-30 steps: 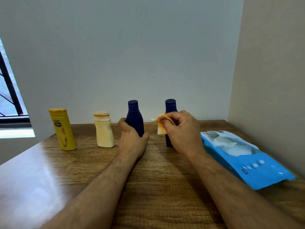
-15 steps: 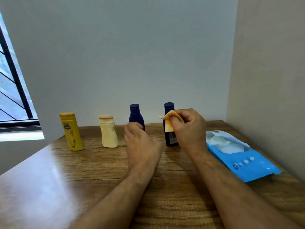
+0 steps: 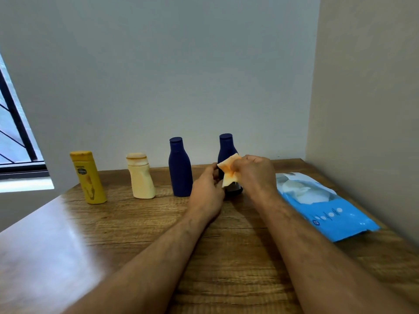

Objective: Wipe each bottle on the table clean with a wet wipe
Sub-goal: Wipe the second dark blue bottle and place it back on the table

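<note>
Left hand (image 3: 207, 191) has shifted from middle bottle (image 3: 180, 168) to right bottle (image 3: 226, 148).

Soft, even daylight comes from the window (image 3: 15, 132) at far left, whose panes are overexposed. It throws a broad pale glare across the table (image 3: 56, 241) left of the forearms. Faint shadows lie on the wood under and between the arms, darkest just below the left hand (image 3: 207, 196) and right hand (image 3: 256, 175). Wide-angle distortion leans the window frame and bends the table edges. The picture is slightly soft; bottle labels are unreadable.
</note>
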{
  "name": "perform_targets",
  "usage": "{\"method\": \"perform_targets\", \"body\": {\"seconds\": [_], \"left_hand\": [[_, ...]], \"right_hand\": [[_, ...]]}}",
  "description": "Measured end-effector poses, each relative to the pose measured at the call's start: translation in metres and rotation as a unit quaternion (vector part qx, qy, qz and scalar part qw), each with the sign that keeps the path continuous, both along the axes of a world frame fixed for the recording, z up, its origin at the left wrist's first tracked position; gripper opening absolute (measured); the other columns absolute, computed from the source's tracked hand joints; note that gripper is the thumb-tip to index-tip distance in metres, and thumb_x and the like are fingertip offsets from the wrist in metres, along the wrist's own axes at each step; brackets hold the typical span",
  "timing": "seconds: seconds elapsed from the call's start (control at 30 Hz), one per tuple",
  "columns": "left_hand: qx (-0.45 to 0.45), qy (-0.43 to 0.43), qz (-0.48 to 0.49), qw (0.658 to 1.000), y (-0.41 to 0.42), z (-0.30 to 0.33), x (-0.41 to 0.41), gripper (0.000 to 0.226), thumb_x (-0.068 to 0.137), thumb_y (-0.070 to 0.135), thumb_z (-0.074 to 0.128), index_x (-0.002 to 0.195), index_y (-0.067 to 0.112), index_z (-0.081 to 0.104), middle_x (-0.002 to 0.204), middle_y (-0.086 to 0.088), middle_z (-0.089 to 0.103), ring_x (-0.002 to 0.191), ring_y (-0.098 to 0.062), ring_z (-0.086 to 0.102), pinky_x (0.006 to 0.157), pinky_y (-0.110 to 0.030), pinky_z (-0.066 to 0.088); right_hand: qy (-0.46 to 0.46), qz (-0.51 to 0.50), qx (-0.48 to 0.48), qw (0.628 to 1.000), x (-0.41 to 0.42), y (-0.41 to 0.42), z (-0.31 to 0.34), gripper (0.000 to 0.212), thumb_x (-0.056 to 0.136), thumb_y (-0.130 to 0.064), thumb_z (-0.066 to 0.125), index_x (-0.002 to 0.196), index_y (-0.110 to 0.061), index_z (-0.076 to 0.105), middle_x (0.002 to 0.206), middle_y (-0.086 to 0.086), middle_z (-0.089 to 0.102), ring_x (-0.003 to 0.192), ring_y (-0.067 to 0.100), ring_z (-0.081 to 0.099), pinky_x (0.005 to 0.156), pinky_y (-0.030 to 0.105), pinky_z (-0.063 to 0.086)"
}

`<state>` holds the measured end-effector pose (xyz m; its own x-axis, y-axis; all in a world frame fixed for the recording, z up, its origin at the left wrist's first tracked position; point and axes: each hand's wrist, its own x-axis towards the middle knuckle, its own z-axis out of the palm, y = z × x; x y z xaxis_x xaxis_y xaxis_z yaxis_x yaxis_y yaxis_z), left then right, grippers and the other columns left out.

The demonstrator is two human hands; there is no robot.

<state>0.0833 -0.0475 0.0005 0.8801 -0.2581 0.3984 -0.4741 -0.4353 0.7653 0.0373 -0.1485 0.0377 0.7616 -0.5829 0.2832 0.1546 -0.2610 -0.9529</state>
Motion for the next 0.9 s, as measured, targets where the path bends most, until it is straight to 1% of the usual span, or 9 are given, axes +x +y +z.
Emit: {"method": "perform_targets", "body": {"seconds": [0.07, 0.17, 0.23, 0.33, 0.5, 0.57, 0.67, 0.8, 0.9], "left_hand": [[0.012, -0.007, 0.006, 1.000, 0.001, 0.001, 0.004, 0.032, 0.097, 0.006, 0.058, 0.126, 0.019, 0.060, 0.105, 0.011, 0.066, 0.103, -0.008, 0.064, 0.074, -0.010, 0.045], [0.036, -0.022, 0.006, 0.999, 0.000, 0.001, 0.008, 0.023, 0.097, 0.006, 0.059, 0.116, 0.019, 0.063, 0.093, 0.014, 0.062, 0.094, -0.007, 0.063, 0.066, -0.009, 0.039], [0.042, -0.023, 0.007, 0.999, -0.002, 0.001, 0.011, 0.019, 0.099, 0.010, 0.056, 0.115, 0.018, 0.063, 0.091, 0.014, 0.061, 0.091, -0.006, 0.062, 0.066, -0.011, 0.040], [0.046, -0.027, 0.012, 0.999, -0.004, 0.001, 0.013, 0.016, 0.101, 0.014, 0.054, 0.115, 0.018, 0.062, 0.087, 0.016, 0.058, 0.084, -0.003, 0.058, 0.065, -0.013, 0.040], [0.074, -0.028, 0.013, 0.997, -0.007, 0.002, 0.018, 0.020, 0.098, 0.011, 0.059, 0.115, 0.020, 0.062, 0.103, 0.004, 0.068, 0.102, -0.016, 0.063, 0.084, -0.030, 0.050], [0.084, -0.023, 0.018, 0.996, -0.007, 0.002, 0.019, 0.019, 0.097, 0.011, 0.060, 0.115, 0.019, 0.062, 0.105, 0.002, 0.068, 0.103, -0.017, 0.063, 0.084, -0.030, 0.050], [0.090, -0.022, 0.019, 0.995, -0.007, 0.003, 0.017, 0.021, 0.097, 0.011, 0.060, 0.117, 0.018, 0.061, 0.104, 0.005, 0.066, 0.101, -0.013, 0.062, 0.081, -0.026, 0.046], [0.064, 0.032, 0.044, 0.996, -0.005, 0.001, 0.012, 0.035, 0.099, 0.015, 0.058, 0.133, 0.018, 0.055, 0.115, 0.005, 0.068, 0.099, -0.010, 0.064, 0.088, -0.030, 0.055], [0.075, 0.059, 0.073, 0.993, 0.002, 0.001, 0.004, 0.056, 0.097, 0.013, 0.061, 0.149, 0.017, 0.042, 0.129, 0.000, 0.065, 0.111, -0.015, 0.064, 0.094, -0.030, 0.054]], "right_hand": [[0.019, 0.009, -0.006, 1.000, 0.003, 0.000, 0.000, 0.014, 0.089, -0.018, 0.064, 0.081, -0.008, 0.069, 0.074, 0.005, 0.061, 0.071, 0.012, 0.055, 0.061, 0.023, 0.043], [0.028, 0.028, -0.013, 0.999, 0.007, -0.002, -0.002, 0.014, 0.086, -0.015, 0.063, 0.085, -0.003, 0.070, 0.079, 0.016, 0.063, 0.071, 0.014, 0.057, 0.066, 0.026, 0.051], [0.039, 0.010, -0.011, 0.999, 0.010, -0.002, -0.002, 0.011, 0.087, -0.019, 0.066, 0.077, -0.014, 0.066, 0.076, 0.002, 0.061, 0.081, 0.017, 0.062, 0.079, 0.035, 0.057], [0.051, -0.001, -0.033, 0.998, 0.012, 0.000, -0.003, 0.019, 0.088, -0.023, 0.067, 0.072, -0.021, 0.059, 0.074, -0.009, 0.055, 0.079, 0.012, 0.058, 0.066, 0.024, 0.050], [0.058, 0.011, -0.088, 0.994, 0.012, -0.002, -0.006, 0.011, 0.090, -0.024, 0.065, 0.082, -0.016, 0.062, 0.074, -0.006, 0.056, 0.069, 0.013, 0.052, 0.058, 0.019, 0.041], [0.073, -0.001, -0.123, 0.990, 0.014, -0.003, -0.007, 0.010, 0.091, -0.027, 0.064, 0.088, -0.022, 0.056, 0.072, -0.016, 0.045, 0.066, 0.004, 0.044, 0.055, 0.011, 0.029], [0.078, -0.001, -0.098, 0.992, 0.017, -0.004, -0.009, 0.011, 0.090, -0.028, 0.066, 0.093, -0.019, 0.061, 0.073, -0.014, 0.045, 0.067, 0.005, 0.044, 0.058, 0.015, 0.033], [0.078, -0.013, -0.100, 0.992, 0.010, -0.007, -0.007, 0.025, 0.089, -0.027, 0.064, 0.069, -0.018, 0.053, 0.070, -0.007, 0.051, 0.065, 0.007, 0.047, 0.053, 0.017, 0.030], [0.061, -0.013, -0.092, 0.994, 0.000, -0.009, -0.004, 0.030, 0.088, -0.026, 0.063, 0.062, -0.021, 0.050, 0.067, -0.004, 0.054, 0.062, 0.011, 0.049, 0.057, 0.018, 0.037]]}}
